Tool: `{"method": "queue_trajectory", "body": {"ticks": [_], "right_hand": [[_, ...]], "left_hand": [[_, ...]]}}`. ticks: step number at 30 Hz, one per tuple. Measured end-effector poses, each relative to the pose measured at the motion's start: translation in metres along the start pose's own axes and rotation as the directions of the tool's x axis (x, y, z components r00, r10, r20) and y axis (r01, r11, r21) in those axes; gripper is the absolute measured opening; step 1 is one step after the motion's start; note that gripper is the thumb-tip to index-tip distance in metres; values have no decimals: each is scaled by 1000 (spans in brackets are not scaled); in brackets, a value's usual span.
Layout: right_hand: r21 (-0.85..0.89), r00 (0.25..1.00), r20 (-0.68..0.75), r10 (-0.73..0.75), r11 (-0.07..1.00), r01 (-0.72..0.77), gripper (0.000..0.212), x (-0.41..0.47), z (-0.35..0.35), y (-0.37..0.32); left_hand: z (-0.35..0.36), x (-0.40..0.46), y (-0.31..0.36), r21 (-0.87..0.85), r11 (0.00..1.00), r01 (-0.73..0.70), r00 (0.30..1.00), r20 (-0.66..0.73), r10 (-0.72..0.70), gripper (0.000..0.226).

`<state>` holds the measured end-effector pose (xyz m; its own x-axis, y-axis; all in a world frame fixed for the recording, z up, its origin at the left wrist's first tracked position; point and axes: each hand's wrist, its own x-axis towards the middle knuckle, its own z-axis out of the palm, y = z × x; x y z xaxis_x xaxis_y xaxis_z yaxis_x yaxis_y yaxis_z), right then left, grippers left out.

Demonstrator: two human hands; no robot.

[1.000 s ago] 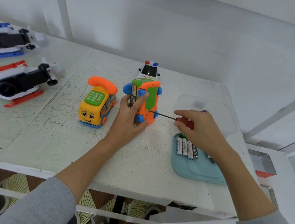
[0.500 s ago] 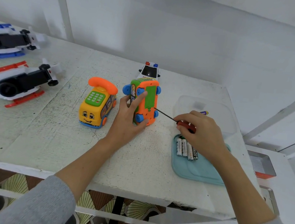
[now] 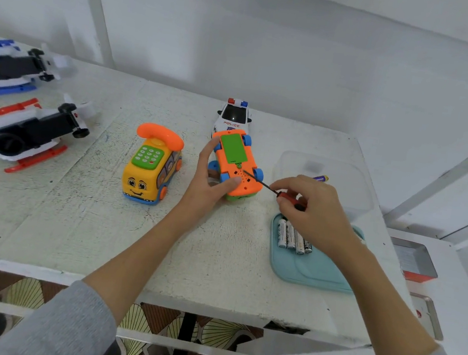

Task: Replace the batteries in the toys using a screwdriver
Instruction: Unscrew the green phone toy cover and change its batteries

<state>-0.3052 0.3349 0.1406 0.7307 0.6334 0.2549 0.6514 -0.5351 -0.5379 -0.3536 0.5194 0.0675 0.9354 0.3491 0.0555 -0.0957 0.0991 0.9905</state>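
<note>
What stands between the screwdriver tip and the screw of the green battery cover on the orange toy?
Nothing visible. The screwdriver, held by the right hand, has its tip just beside the screw below the green cover; the left hand grips the toy's edge, clear of it.

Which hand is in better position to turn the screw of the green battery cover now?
The right hand. It already grips the screwdriver, whose tip lies close to the screw under the green battery cover. The left hand holds the upturned orange toy steady.
</note>
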Motion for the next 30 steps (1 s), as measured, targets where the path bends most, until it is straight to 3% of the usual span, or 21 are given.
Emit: {"method": "queue_trajectory", "body": {"ticks": [18,30], "right_hand": [[-183,994,52,100,979,-89,26,9,0,-17],[-172,1000,-8,29,985,-30,26,6,13,-16]], "left_hand": [[8,-1,8,148,989,-8,1000,-26,12,78],[11,0,21,76,996,46,998,-41,-43,76]]}}
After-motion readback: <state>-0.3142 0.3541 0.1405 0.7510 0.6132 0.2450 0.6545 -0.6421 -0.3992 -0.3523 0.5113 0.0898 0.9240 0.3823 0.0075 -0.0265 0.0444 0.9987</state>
